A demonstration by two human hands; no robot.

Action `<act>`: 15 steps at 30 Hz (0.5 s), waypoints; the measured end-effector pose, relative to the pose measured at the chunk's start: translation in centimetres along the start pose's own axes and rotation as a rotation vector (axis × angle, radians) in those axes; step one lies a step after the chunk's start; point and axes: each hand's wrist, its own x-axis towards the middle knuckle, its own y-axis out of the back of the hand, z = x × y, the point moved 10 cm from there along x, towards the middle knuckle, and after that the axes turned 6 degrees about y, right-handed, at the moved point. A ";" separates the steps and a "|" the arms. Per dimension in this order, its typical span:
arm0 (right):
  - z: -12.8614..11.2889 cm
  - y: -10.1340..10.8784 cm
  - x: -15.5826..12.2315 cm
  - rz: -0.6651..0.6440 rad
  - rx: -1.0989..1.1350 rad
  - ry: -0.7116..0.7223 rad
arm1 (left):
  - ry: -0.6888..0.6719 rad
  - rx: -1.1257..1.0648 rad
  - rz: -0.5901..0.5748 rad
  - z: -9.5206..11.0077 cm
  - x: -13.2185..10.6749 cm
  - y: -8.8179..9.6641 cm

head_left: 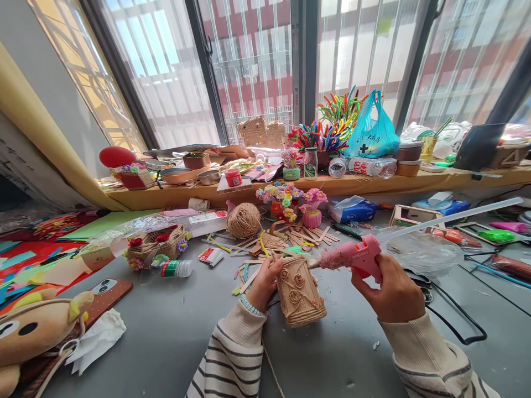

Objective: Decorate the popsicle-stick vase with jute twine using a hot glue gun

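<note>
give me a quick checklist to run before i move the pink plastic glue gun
1. Brown twine-trimmed container held: ok, the left hand grips its upper left edge.
2. Pink plastic glue gun held: ok, in the right hand, nozzle pointing at the container's upper right side.
3. Long translucent glue stick loaded: ok, it sticks out from the gun's rear.
4. Nozzle off the container: cannot tell; they look very close.
5. Gun hot: cannot tell from the picture.
6. Grey tabletop uncluttered behind the container: not ok, flat wooden sticks lie scattered there.
</note>
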 end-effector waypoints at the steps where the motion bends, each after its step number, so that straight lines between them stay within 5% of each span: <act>1: -0.1 0.1 0.0 0.007 -0.002 0.012 | 0.005 0.000 0.001 0.0 0.0 0.0; 15: 0.2 -0.5 -0.1 -0.033 0.006 0.000 | 0.019 -0.009 0.012 -0.3 0.3 0.4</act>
